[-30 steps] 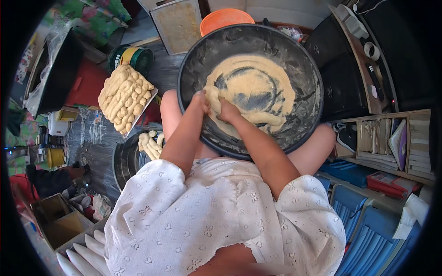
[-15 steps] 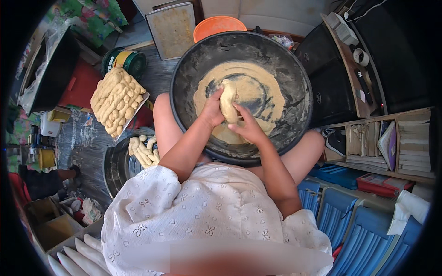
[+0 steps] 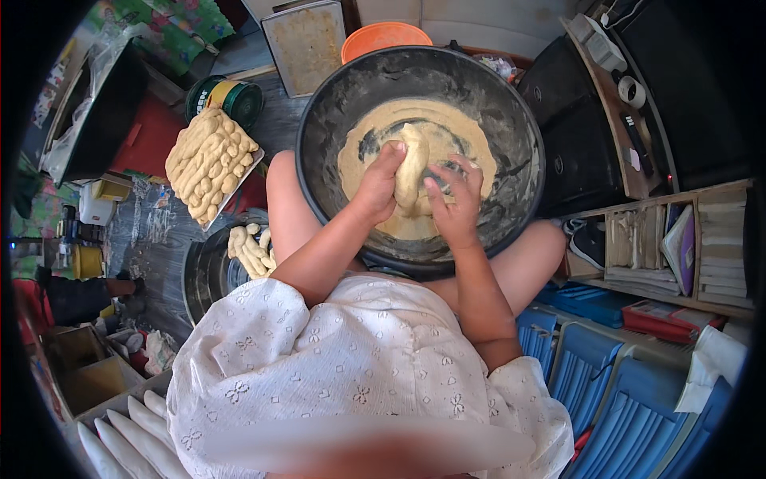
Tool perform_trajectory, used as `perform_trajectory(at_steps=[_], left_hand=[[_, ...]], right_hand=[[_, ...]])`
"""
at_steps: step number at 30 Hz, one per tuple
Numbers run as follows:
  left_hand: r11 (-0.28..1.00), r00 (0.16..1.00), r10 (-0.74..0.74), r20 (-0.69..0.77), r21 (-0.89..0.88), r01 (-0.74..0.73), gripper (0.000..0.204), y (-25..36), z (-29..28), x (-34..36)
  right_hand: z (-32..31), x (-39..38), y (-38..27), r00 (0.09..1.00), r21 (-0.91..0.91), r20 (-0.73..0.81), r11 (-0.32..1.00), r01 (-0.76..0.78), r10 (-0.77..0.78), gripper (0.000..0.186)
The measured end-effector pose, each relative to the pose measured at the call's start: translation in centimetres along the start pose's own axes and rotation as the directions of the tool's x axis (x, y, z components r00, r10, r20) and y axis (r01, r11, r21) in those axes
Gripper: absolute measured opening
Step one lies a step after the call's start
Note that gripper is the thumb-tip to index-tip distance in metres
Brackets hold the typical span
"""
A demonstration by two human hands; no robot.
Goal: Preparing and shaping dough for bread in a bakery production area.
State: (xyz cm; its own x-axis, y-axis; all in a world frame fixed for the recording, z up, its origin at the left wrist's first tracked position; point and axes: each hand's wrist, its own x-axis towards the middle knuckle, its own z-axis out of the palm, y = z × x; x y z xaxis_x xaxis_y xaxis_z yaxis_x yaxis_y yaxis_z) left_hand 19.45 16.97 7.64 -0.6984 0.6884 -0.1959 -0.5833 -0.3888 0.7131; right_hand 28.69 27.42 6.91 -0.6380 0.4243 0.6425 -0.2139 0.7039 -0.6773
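A large black basin (image 3: 319, 120) rests between my knees, with pale tan crumbs or flour (image 3: 467, 120) spread in a ring over its bottom. Above the crumbs, my left hand (image 3: 381, 184) grips a thick, elongated piece of dough (image 3: 412, 164), thumb lying along its side. My right hand (image 3: 457, 199) is just to the right of the dough, fingers spread and curved, holding nothing; whether a fingertip touches the dough is unclear. Left of my knee, a tray (image 3: 239, 191) is piled with shaped dough pieces (image 3: 209, 156).
By my left thigh, more dough strips (image 3: 250, 251) lie in a dark tub (image 3: 195, 275). A green bucket (image 3: 243, 104) stands behind the tray. An orange lid or basin (image 3: 387, 36) is beyond the black basin. Shelves (image 3: 638, 251) and blue chairs (image 3: 586, 367) line my right side.
My left hand has shifted slightly right with the dough, which now stands more upright. My right hand has moved right, away from the dough, and its fingers have spread.
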Motion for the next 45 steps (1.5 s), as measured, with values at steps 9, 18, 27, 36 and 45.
perform_trajectory(at_steps=[9, 18, 27, 36, 45], left_hand=[[0.989, 1.000, 0.016, -0.017, 0.146, -0.014, 0.021, -1.5, -0.1, 0.2], [0.963, 0.993, 0.106, -0.054, 0.256, -0.089, 0.018, -2.5, -0.6, 0.4], [0.967, 0.992, 0.108, -0.060, 0.237, -0.091, 0.017, -2.0, 0.6, -0.3], [0.963, 0.990, 0.113, -0.083, 0.255, -0.088, 0.019, -2.5, -1.1, 0.2], [0.967, 0.980, 0.108, -0.165, 0.248, -0.065, 0.015, -2.0, -2.3, 0.9]], right_hand=[[0.0, 0.2, -0.4, 0.997, -0.140, 0.046, 0.988, 0.066, -0.060, 0.020], [0.0, 0.4, -0.3, 0.992, -0.207, 0.056, 0.970, 0.126, -0.117, 0.015], [0.7, -0.2, 1.5, 0.966, 0.248, 0.087, 0.933, -0.260, 0.245, 0.009], [-6.1, 2.2, 3.6, 0.893, 0.358, -0.223, 0.885, -0.298, 0.390, 0.014], [-23.8, 0.6, 20.3, 0.827, -0.393, -0.476, 0.770, -0.503, 0.298, 0.017]])
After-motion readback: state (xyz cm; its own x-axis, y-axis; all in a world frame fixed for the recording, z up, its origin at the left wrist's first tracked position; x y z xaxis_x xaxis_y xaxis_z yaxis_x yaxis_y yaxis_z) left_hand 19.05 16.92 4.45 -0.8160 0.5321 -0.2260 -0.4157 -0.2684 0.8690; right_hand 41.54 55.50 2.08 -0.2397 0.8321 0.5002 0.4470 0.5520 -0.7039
